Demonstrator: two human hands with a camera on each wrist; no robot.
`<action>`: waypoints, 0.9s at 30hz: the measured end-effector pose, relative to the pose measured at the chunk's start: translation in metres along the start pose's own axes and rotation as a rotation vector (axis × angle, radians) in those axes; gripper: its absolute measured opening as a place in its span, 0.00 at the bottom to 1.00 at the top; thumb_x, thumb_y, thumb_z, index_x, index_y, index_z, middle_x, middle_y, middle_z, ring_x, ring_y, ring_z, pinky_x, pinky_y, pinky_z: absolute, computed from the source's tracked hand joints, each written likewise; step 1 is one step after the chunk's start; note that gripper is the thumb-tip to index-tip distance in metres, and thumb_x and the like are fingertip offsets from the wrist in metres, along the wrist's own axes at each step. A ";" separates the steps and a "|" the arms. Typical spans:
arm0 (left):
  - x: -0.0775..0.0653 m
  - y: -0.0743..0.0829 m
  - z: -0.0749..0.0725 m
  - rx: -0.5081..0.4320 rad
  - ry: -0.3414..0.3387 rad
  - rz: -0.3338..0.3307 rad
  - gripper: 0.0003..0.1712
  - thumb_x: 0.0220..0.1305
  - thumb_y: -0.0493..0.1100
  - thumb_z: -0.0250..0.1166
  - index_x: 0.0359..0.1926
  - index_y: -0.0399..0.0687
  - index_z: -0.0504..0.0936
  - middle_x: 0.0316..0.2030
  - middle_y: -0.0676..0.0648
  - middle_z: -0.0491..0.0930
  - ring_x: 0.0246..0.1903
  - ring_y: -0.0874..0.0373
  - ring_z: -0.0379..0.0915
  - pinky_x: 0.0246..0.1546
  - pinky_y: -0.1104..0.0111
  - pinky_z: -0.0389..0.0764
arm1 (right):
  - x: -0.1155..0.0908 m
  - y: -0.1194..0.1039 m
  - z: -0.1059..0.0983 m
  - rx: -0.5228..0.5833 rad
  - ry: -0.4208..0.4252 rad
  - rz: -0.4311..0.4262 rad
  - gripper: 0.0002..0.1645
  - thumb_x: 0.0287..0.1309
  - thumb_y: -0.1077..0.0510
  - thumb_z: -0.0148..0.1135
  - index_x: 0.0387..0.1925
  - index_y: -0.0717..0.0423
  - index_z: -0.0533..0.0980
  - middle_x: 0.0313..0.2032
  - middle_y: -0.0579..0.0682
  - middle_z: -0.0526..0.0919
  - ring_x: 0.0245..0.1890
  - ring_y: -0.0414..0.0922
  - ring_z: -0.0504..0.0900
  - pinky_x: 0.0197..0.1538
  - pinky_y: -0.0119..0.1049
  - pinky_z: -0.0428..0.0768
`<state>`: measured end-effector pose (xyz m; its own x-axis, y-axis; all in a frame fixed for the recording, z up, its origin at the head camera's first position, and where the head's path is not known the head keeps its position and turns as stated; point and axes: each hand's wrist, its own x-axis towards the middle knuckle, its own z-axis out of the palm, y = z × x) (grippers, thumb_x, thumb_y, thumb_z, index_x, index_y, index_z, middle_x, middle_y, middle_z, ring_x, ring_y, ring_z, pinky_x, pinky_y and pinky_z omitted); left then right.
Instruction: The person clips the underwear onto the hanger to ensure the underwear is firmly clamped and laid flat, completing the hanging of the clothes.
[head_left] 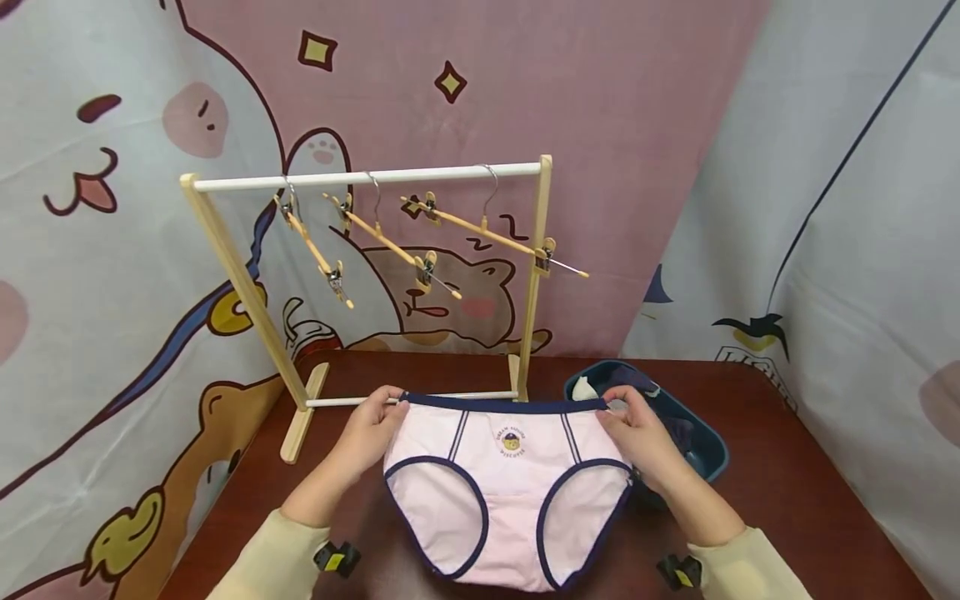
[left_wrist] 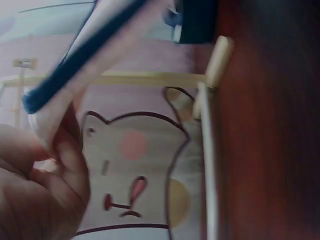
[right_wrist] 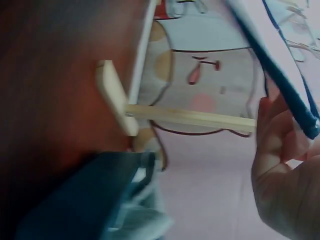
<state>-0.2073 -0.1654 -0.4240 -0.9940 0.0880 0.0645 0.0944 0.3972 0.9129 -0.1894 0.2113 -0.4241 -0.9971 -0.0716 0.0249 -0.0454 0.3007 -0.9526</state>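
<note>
A pair of pale pink underpants with navy trim and a small bear print hangs spread out in the head view. My left hand pinches one end of the navy waistband, and my right hand pinches the other end. The waistband is stretched nearly straight between them. In the left wrist view the left hand grips the cloth just below the waistband. The right wrist view has the right hand holding the opposite corner.
Behind the underpants stands a wooden rack with a white rail. Three clip hangers, among them the middle hanger, hang from it. A dark teal basket with clothes inside sits at the right on the brown table.
</note>
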 end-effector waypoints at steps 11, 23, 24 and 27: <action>0.009 -0.055 0.048 0.456 0.023 0.134 0.22 0.59 0.36 0.64 0.55 0.39 0.74 0.48 0.37 0.79 0.48 0.44 0.76 0.49 0.53 0.75 | 0.007 0.044 0.048 -0.730 0.004 -0.270 0.21 0.48 0.69 0.66 0.47 0.61 0.73 0.42 0.55 0.80 0.41 0.50 0.81 0.45 0.45 0.79; -0.018 -0.065 0.100 0.811 -0.331 -0.044 0.54 0.54 0.67 0.62 0.70 0.36 0.56 0.71 0.29 0.46 0.70 0.31 0.37 0.64 0.39 0.50 | -0.005 0.080 0.089 -1.079 -0.272 -0.060 0.55 0.46 0.33 0.66 0.63 0.70 0.63 0.66 0.69 0.60 0.67 0.66 0.56 0.58 0.65 0.64; -0.019 -0.065 0.102 0.818 -0.329 -0.070 0.56 0.53 0.68 0.62 0.70 0.36 0.56 0.71 0.29 0.44 0.70 0.31 0.36 0.65 0.39 0.49 | -0.005 0.082 0.088 -1.091 -0.289 -0.066 0.57 0.45 0.32 0.66 0.64 0.69 0.62 0.67 0.69 0.58 0.68 0.66 0.54 0.59 0.65 0.64; -0.023 -0.066 0.104 0.828 -0.322 -0.115 0.57 0.52 0.70 0.62 0.70 0.36 0.55 0.71 0.29 0.41 0.70 0.31 0.34 0.64 0.38 0.48 | -0.003 0.086 0.084 -1.093 -0.320 -0.089 0.60 0.43 0.29 0.65 0.66 0.68 0.60 0.69 0.68 0.55 0.70 0.65 0.51 0.61 0.64 0.62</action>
<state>-0.1853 -0.0981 -0.5276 -0.9481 0.2093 -0.2395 0.1279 0.9403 0.3154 -0.1853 0.1574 -0.5316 -0.9337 -0.3259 -0.1483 -0.2998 0.9381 -0.1736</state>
